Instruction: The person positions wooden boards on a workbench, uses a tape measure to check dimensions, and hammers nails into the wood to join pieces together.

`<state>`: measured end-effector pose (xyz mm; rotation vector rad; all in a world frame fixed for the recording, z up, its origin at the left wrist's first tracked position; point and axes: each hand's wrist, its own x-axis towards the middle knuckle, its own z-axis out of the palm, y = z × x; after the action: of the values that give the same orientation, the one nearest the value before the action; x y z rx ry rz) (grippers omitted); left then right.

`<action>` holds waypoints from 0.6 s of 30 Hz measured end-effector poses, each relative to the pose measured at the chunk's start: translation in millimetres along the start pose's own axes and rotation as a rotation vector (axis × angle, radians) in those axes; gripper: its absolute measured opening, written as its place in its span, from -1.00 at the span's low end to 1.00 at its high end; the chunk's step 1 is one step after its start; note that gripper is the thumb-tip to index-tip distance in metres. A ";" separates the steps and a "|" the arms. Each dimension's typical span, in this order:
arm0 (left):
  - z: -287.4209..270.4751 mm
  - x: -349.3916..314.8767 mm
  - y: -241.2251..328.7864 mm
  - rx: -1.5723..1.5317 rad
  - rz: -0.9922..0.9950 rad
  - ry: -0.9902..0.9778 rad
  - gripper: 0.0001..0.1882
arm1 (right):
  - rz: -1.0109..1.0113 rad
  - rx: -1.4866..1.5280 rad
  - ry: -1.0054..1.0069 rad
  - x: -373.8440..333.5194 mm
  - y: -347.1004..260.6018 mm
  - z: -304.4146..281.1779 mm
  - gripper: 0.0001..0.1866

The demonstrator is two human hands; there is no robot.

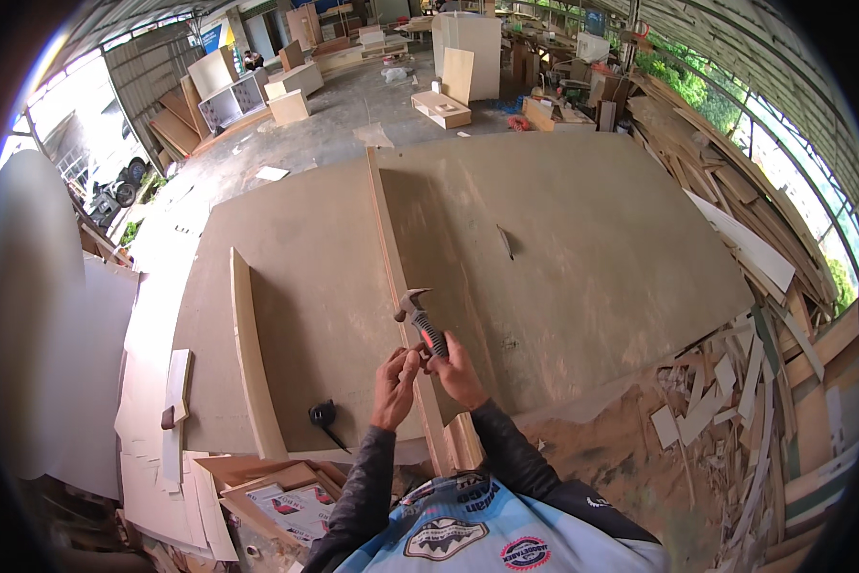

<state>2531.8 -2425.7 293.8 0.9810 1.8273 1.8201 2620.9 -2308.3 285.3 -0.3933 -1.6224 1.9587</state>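
Head view: right hand grips claw hammer above upright strip on board; left hand pinches at strip edge, contents unseen. Risk: hammer blow lands on left fingers, so close beside strip.

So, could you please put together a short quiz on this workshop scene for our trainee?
1. Multiple choice: which tool does the right hand hold? A) a saw B) a hammer C) a drill
2. True or false: the left hand rests flat on the big board, far from the other hand.
3. Fill the gap: the small black tool lies on the board to the person's ____ of the upright strip.

Key
1. B: a hammer with a red and black grip, head raised above the strip.
2. False: it is raised close beside the right hand, at the strip's near end.
3. left
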 end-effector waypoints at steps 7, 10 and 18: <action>40.0 -64.4 -95.9 0.590 -0.221 0.205 0.02 | -0.014 0.225 0.334 -8.0 17.9 -5.1 -0.74; 43.2 -86.8 -117.0 0.428 -0.211 0.007 -0.11 | -0.020 0.280 0.415 -4.1 12.8 -6.4 -0.59; 20.1 -117.5 -177.5 -0.337 -0.552 0.084 -0.28 | 0.342 0.317 0.529 -42.0 61.5 -44.5 -0.55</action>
<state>2589.4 -2479.0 94.9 0.2451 1.5566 1.7416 2664.9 -2304.1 210.7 -1.0114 -0.9390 2.0725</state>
